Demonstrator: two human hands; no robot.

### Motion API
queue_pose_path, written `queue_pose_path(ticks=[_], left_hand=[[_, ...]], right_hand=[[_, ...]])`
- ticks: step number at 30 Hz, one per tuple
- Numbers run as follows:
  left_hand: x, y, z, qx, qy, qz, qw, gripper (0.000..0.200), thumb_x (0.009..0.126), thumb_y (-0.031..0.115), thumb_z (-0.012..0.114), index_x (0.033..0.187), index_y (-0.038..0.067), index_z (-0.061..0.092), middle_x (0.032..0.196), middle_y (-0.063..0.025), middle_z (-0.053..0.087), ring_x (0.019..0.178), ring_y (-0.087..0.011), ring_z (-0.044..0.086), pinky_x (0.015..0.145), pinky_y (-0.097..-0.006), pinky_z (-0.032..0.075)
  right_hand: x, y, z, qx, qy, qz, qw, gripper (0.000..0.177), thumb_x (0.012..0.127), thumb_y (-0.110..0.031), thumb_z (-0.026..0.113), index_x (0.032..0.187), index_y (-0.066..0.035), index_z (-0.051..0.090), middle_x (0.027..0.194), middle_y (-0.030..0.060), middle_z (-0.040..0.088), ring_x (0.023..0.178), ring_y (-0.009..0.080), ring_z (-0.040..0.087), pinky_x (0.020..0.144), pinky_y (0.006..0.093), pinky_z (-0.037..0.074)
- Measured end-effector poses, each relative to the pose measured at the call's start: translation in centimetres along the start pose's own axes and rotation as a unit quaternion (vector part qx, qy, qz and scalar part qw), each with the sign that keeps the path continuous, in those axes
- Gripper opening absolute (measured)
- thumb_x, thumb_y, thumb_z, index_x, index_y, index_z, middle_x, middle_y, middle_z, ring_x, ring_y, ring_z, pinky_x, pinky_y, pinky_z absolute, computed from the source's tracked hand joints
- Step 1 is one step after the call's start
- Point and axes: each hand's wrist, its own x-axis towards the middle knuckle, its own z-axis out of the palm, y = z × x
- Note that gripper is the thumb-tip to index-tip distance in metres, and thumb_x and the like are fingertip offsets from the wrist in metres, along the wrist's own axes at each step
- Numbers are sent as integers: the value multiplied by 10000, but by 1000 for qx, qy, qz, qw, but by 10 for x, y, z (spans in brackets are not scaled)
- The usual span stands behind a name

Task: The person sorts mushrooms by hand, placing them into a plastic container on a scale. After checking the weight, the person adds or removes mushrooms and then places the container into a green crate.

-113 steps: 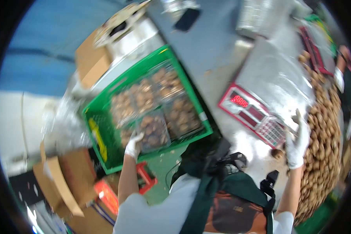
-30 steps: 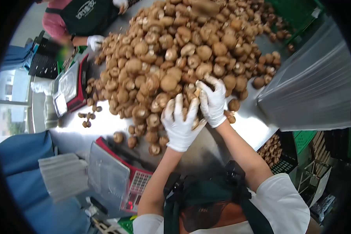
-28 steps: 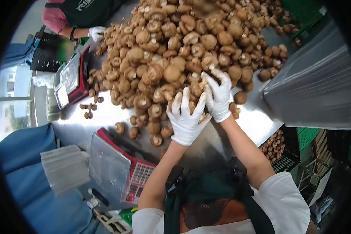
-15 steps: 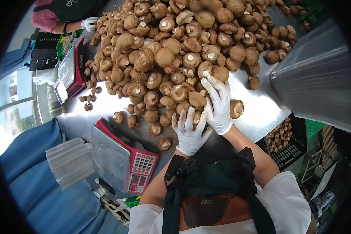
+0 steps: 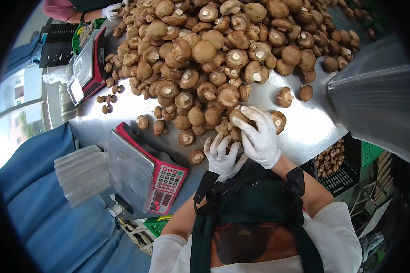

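Observation:
A large heap of brown shiitake mushrooms (image 5: pixel 200 54) covers the far side of the metal table (image 5: pixel 305 141). My right hand (image 5: pixel 259 139), in a white glove, has its fingers bent around a mushroom (image 5: pixel 238 118) at the near edge of the heap. Beside it on the left is my gloved left hand (image 5: pixel 222 157). Its fingers are apart and lightly curled, with the tips close to small mushrooms (image 5: pixel 223 127); whether they touch is hard to tell. Single mushrooms lie right of my right hand (image 5: pixel 278 120) and left of my left hand (image 5: pixel 196 157).
A red scale (image 5: pixel 171 177) with clear trays stands at my left, beside stacked trays (image 5: pixel 82 173). A second scale (image 5: pixel 95 68) is farther off. Another person's gloved hand (image 5: pixel 110 12) touches the heap's far left. Tall plastic stacks (image 5: pixel 373 91) and a mushroom crate (image 5: pixel 337 177) are at the right.
Both hands have drawn back toward my body, bringing mushrooms off the heap's near edge. My right hand's fingers have bent around a mushroom. Another mushroom now lies apart on the right.

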Motion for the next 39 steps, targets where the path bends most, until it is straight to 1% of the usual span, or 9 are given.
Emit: queue_pose_path(ticks=[5, 9, 13, 16, 23, 28, 31, 37, 39], left_hand=[[2, -2, -12, -34, 49, -7, 998, 369, 753, 375, 817, 1052, 209, 678, 1173, -62, 495, 1221, -337, 471, 1020, -534, 405], [72, -13, -43, -55, 101, -5, 993, 360, 730, 156, 802, 1071, 156, 688, 1136, -86, 499, 1211, -332, 467, 1028, -433, 395], [165, -35, -44, 37, 163, 56, 984, 434, 767, 4, 701, 1155, 198, 720, 1391, -125, 478, 1333, -352, 399, 1074, -430, 348], [204, -54, -41, 132, 28, 88, 987, 406, 790, 101, 663, 1154, 272, 721, 1482, -80, 460, 1431, -361, 323, 1117, -516, 249], [218, -70, -35, 68, 101, 92, 988, 246, 782, 141, 698, 1003, 248, 718, 1443, -51, 516, 1429, -357, 337, 1122, -536, 233], [207, -72, -37, 46, 83, 62, 994, 249, 812, 177, 761, 1057, 204, 721, 1509, -70, 480, 1452, -366, 293, 1138, -507, 223], [208, -73, -36, 89, 72, 59, 992, 268, 819, 181, 760, 1082, 202, 713, 1538, -86, 438, 1465, -368, 265, 1135, -524, 229], [207, -69, -41, -43, 117, 15, 992, 258, 796, 112, 782, 1038, 158, 709, 1507, -92, 477, 1477, -375, 249, 1150, -498, 231], [205, -64, -52, -139, 123, 24, 982, 292, 800, 6, 744, 1062, 85, 641, 1489, -123, 495, 1424, -376, 363, 1162, -467, 279]], right_hand=[[-4, -6, -55, -95, 15, -16, 995, 399, 685, -57, 703, 1076, -128, 750, 1167, 81, 651, 1098, 317, 604, 958, 495, 456], [-26, 13, -48, -148, -21, 146, 978, 588, 771, -100, 714, 1352, -112, 620, 1362, 182, 522, 1262, 381, 492, 1095, 507, 356], [-21, 14, -45, -101, -120, 143, 977, 617, 805, -142, 713, 1402, -99, 564, 1403, 160, 499, 1329, 351, 452, 1141, 497, 309], [6, 18, -52, -108, -42, 89, 989, 512, 797, -137, 736, 1299, -101, 641, 1317, 126, 565, 1245, 331, 515, 1075, 473, 369], [115, 58, -48, -87, 68, 21, 994, 320, 878, -103, 704, 1198, -109, 686, 1155, 101, 644, 1071, 302, 604, 941, 397, 481], [156, 71, -19, -163, -27, 76, 983, 539, 883, -391, 725, 1341, -136, 599, 1185, 141, 584, 1061, 343, 581, 901, 463, 491], [151, 73, -8, -132, -5, 100, 986, 513, 873, -334, 742, 1344, -174, 614, 1193, 154, 551, 1134, 351, 528, 959, 450, 473], [140, 77, -11, 58, -2, 136, 989, 504, 838, -126, 765, 1323, -187, 644, 1131, 131, 555, 1115, 341, 518, 1016, 415, 423], [136, 78, -7, 42, 3, 121, 992, 524, 853, -82, 741, 1352, -187, 620, 1118, 137, 568, 1103, 342, 531, 990, 417, 438]])
